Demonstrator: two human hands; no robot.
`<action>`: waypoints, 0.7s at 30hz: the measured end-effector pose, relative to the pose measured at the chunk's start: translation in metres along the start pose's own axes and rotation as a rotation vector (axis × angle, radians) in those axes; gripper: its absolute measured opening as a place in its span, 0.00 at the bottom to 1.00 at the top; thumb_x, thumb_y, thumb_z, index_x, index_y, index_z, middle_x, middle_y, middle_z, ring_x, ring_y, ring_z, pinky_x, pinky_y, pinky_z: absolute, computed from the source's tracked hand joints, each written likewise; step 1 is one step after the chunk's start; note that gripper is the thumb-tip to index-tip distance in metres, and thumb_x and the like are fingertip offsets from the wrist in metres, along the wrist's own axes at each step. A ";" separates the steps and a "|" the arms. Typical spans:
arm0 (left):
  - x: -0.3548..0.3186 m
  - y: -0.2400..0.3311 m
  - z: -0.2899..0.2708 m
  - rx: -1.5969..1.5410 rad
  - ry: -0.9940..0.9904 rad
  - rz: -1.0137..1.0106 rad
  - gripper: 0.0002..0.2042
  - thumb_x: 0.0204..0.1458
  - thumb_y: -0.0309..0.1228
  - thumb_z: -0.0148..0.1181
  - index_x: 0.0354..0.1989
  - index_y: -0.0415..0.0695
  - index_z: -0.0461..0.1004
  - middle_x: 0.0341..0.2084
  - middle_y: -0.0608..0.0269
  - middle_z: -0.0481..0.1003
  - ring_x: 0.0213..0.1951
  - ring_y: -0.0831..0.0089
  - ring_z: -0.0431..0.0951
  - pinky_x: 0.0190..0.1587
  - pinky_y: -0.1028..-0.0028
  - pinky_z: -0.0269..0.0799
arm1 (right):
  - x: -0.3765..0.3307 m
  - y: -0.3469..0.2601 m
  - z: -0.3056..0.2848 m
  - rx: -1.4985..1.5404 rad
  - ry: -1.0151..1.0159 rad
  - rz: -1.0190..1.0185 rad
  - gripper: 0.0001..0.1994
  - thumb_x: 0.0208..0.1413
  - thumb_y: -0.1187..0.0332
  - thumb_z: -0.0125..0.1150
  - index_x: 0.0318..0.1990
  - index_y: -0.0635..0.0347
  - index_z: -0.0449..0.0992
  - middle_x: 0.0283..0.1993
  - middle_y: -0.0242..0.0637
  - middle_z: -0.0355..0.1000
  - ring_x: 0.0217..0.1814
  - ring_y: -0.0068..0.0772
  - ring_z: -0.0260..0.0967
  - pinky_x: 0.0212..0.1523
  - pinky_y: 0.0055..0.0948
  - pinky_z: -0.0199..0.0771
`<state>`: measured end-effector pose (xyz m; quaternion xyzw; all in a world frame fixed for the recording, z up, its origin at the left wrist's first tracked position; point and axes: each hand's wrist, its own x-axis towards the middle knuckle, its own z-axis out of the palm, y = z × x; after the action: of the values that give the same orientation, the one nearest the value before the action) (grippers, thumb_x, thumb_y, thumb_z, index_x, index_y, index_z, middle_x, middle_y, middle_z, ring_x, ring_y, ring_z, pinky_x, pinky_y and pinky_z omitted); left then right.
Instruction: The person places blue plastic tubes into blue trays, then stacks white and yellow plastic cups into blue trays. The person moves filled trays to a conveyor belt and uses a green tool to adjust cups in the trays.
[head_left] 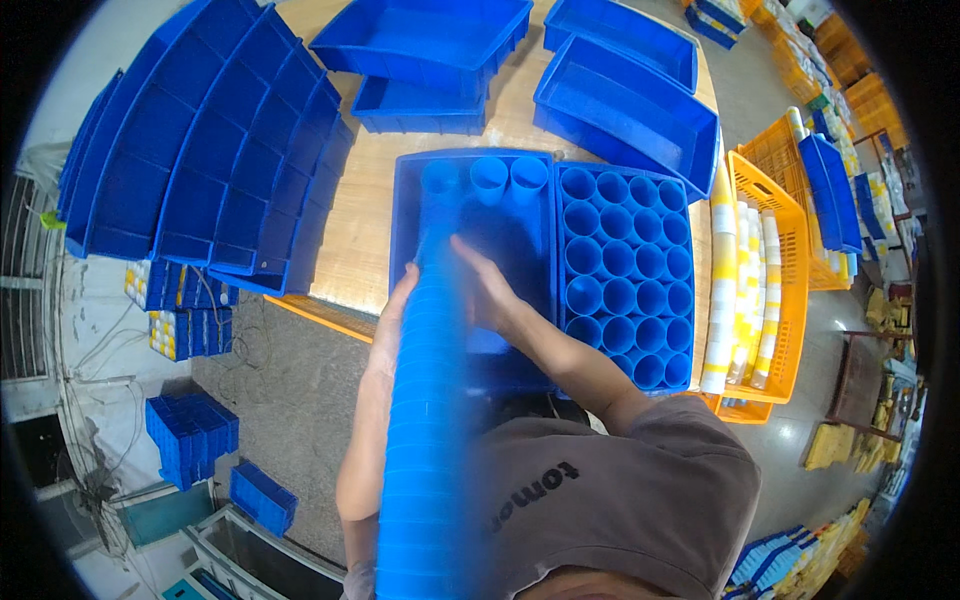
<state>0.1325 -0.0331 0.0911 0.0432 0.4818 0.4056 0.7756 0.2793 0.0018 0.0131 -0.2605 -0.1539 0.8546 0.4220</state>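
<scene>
Two hands are on one long nested stack of blue plastic cups (pixel 425 420), which rises from my chest toward the blue tray (pixel 410 200) at twelve o'clock on the worktop (pixel 365 230). My left hand (pixel 393 315), at nine o'clock of the stack, has its grip wrapped round the column; my right hand (pixel 487 285), at three o'clock, presses its fingers against the upper part, though blur keeps me from telling how tightly they close. I judge the tall stack the main risk: it leans well away from me, and a loose hold could let it buckle and spill cups across the tray. Three cups (pixel 490 180) already stand at the tray's far edge, and a swinging stack tip might knock them over. Further right, at two o'clock, the filled tray of cups (pixel 625 275) sits touching, so a slip could also jostle that one.
</scene>
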 end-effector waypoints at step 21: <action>0.033 0.062 -0.008 0.141 -0.318 -0.474 0.29 0.60 0.47 0.58 0.56 0.31 0.65 0.36 0.43 0.76 0.33 0.58 0.82 0.32 0.65 0.84 | 0.009 0.000 -0.003 0.119 0.312 0.028 0.34 0.63 0.40 0.49 0.63 0.60 0.61 0.60 0.49 0.66 0.63 0.50 0.63 0.66 0.50 0.59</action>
<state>0.0963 0.0277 0.0915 0.0464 0.3779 0.1669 0.9095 0.2766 0.0094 0.0078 -0.3668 -0.0320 0.8171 0.4437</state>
